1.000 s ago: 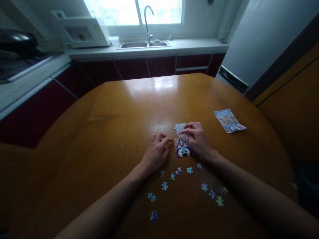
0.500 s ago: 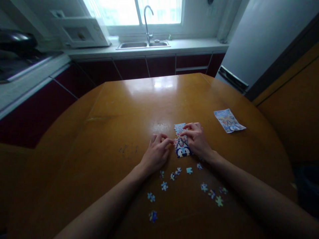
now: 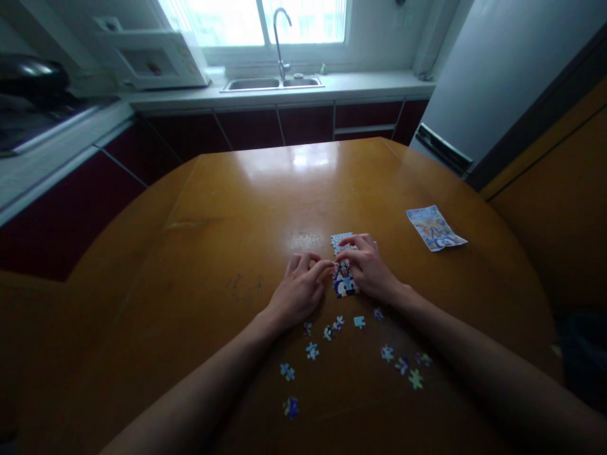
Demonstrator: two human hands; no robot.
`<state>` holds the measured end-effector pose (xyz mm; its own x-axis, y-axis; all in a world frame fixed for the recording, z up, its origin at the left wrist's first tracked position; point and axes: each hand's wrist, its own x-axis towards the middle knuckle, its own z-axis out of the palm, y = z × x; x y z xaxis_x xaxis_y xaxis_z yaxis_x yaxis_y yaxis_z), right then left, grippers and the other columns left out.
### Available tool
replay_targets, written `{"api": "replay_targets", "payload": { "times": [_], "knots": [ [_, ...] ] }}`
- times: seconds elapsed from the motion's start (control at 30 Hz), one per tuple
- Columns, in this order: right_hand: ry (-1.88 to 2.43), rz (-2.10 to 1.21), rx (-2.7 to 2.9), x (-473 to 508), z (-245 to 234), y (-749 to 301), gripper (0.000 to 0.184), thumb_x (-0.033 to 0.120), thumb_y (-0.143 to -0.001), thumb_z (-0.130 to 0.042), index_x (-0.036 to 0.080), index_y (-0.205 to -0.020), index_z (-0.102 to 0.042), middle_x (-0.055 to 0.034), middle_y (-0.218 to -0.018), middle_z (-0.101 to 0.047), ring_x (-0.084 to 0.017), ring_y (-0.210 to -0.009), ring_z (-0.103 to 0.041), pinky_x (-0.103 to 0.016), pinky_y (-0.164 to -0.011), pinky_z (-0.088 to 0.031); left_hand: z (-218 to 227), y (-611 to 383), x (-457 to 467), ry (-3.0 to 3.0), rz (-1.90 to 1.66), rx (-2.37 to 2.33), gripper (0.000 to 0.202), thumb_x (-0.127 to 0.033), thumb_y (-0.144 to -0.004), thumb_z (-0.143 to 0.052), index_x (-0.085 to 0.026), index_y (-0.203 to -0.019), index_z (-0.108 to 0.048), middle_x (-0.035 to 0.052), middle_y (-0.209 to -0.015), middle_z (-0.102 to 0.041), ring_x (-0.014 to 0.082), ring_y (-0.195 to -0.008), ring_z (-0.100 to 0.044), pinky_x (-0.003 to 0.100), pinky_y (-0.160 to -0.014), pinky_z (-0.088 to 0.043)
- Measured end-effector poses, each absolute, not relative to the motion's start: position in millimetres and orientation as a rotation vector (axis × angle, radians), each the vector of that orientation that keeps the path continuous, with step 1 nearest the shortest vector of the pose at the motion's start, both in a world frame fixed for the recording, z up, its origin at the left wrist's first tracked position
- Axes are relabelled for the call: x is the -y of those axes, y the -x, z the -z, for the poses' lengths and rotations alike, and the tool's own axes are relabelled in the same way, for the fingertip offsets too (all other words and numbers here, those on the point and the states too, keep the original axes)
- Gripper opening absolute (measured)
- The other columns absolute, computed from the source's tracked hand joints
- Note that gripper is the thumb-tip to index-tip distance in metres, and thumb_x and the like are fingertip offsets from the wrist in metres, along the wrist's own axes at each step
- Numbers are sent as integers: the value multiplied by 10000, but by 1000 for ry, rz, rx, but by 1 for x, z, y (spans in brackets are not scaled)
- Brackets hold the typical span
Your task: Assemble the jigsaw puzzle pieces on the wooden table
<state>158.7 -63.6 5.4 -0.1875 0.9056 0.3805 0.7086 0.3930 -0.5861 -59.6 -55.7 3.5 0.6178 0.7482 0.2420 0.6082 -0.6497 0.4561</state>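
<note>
A small, partly joined jigsaw puzzle point(image 3: 343, 282) lies on the round wooden table point(image 3: 227, 208). My left hand point(image 3: 298, 287) rests at its left edge, fingers curled, fingertips pressing against the puzzle. My right hand point(image 3: 367, 265) lies over the puzzle's right and upper part, fingers bent and pressing on the pieces. Several loose puzzle pieces point(image 3: 360, 354) are scattered on the table just in front of my hands, between my forearms.
A printed picture card point(image 3: 434, 228) lies on the table to the right. Behind the table run a counter with a sink and tap point(image 3: 279, 76), a white microwave point(image 3: 152, 60) and a grey fridge point(image 3: 493, 76) at the right.
My right hand has slid left over the puzzle, covering more of it and closing in on my left fingertips. My left hand has hardly moved.
</note>
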Motion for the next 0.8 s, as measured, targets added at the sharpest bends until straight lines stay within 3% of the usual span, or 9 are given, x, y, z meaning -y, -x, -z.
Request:
{"api": "replay_targets", "payload": {
  "times": [0.13, 0.3, 0.5, 0.8],
  "knots": [
    [1507, -304, 1666, 57, -12, -177, 292, 43, -847, -474, 200, -830, -719, -86, -986, -680, -239, -1005, -581, -397, -904, -453, -3, 60, 53, -2352, -768, -1161, 397, 9, -823, -463, -203, -1148, -548, 69, -1129, -550, 247, -1093, -460, 435, -1004, -448],
    [1803, -479, 1597, 54, -19, -205, 259, 107, -854, -492, 183, -912, -733, -69, -835, -735, -224, -803, -672, -345, -759, -492, -1, 61, 50, -2270, -855, -1178, 395, 4, -799, -457, -193, -1131, -541, 66, -1083, -564, 244, -1065, -473, 413, -965, -442],
    [1810, -516, 1820, 55, -17, -215, 213, 136, -835, -571, 176, -957, -741, -100, -973, -744, -233, -889, -672, -350, -820, -500, -1, 61, 50, -2256, -849, -1172, 407, 11, -797, -461, -196, -1138, -547, 69, -1094, -558, 246, -1075, -468, 424, -978, -431],
    [1581, -607, 2079, 54, -14, -218, 141, 200, -798, -691, 204, -936, -720, -57, -876, -642, -186, -797, -581, -327, -744, -480, -1, 60, 49, -2259, -838, -1162, 411, 28, -784, -473, -194, -1121, -556, 69, -1089, -563, 247, -1072, -462, 434, -973, -440]
  ]
}}
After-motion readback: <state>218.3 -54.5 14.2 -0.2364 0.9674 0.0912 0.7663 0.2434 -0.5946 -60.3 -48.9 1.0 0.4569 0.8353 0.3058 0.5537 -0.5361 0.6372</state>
